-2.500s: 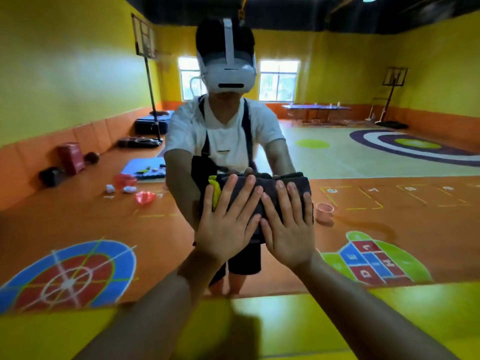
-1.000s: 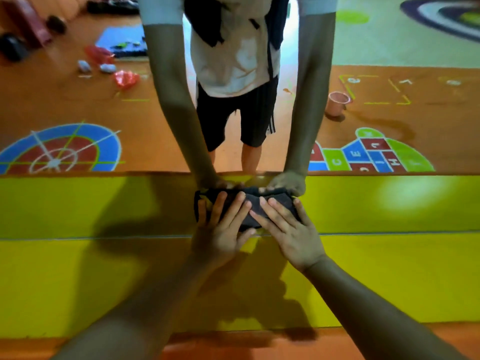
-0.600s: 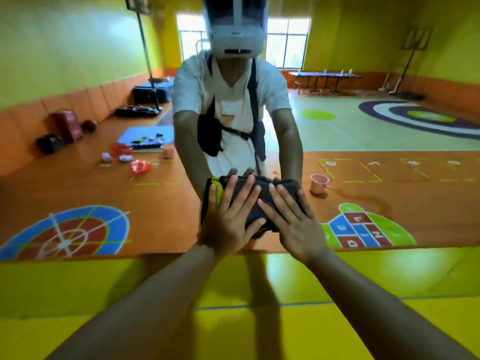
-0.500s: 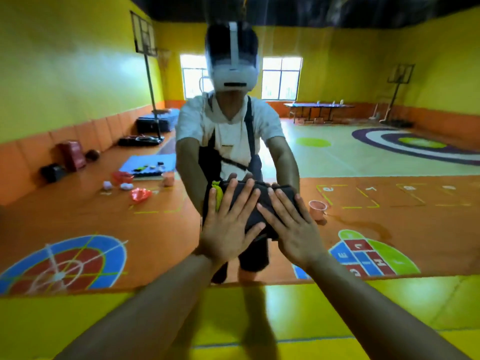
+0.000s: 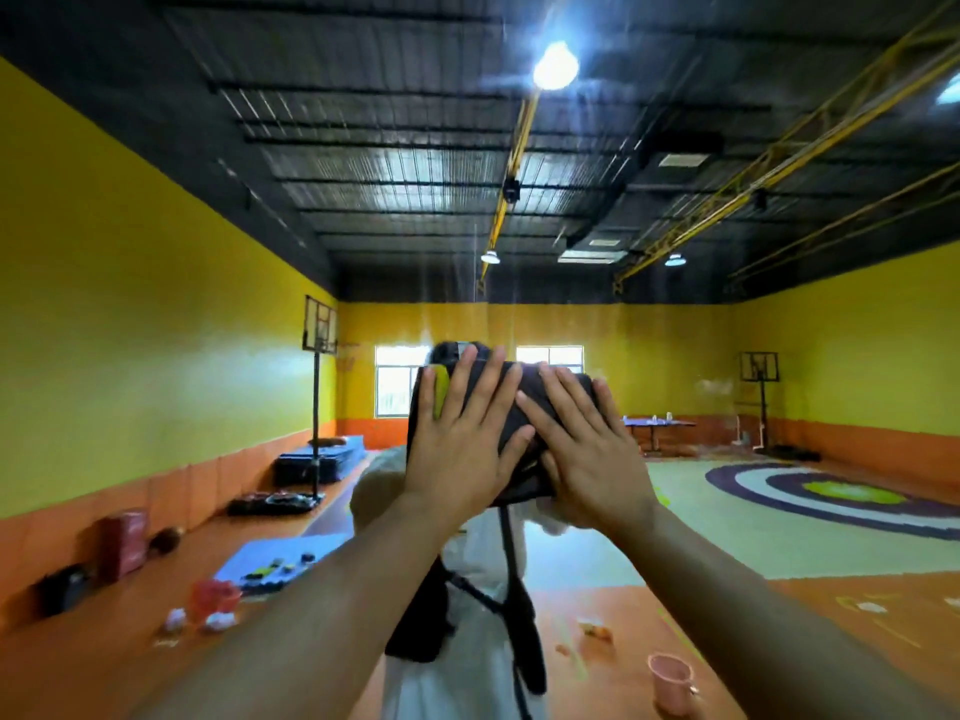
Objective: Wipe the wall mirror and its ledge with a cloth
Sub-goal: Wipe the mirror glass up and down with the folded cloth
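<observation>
Both hands: my left hand (image 5: 457, 459) and right hand (image 5: 587, 454) lie side by side, fingers straight and spread, palms pressing flat. Neither curls round anything, and they touch in the middle.
Cloth: a folded dark grey cloth (image 5: 521, 480) with a yellow-green patch (image 5: 441, 400) at its left edge. It is pinned under both palms against the glass, high up, and covers the head of my reflection.
Mirror: the large wall mirror (image 5: 156, 304) fills the view. It reflects yellow walls, an orange floor and a bright ceiling lamp (image 5: 555, 65) far above the cloth.
Ledge: out of view, so I cannot tell its condition.
Done so far: I judge the wiping is under way, with the cloth on the upper middle of the glass. Which parts are already clean I cannot tell.
Signs on the glass: faint vertical streaks seem to run above the cloth, so that band likely needs more passes.
Left to do: by my reckoning, the wide stretches to the left and right, the top, and the ledge.
Stage: somewhere in the middle, not near the end.
</observation>
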`<state>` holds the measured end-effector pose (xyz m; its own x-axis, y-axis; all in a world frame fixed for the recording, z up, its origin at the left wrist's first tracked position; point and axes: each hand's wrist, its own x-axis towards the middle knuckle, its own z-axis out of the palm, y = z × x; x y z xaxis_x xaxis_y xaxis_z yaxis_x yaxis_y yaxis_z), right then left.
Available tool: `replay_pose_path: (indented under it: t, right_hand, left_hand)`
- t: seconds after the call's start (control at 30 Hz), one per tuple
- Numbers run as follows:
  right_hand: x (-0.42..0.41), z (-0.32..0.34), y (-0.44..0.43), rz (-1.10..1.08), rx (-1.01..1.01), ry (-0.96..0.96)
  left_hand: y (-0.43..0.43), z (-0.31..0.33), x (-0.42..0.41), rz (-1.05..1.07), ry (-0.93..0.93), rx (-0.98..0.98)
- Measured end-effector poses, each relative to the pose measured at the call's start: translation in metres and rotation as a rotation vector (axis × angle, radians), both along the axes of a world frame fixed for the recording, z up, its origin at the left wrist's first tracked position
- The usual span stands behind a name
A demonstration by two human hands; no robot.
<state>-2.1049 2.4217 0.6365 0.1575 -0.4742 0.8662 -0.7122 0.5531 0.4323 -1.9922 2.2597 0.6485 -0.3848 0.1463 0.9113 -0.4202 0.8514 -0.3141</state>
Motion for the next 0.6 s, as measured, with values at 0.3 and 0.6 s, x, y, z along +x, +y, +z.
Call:
replay_pose_path:
  t: [0.3, 0.6]
  right_hand:
    - [-0.007, 0.205, -0.008, -0.103, -0.088, -0.031]
    - [0.038, 0.222, -0.017, 0.271, -0.305, -0.295]
  left_hand:
    - [-0.001, 0.207, -0.014, -0.007, 0.102, -0.014]
    - [-0.001, 0.213, -0.009, -0.145, 0.174, 0.054]
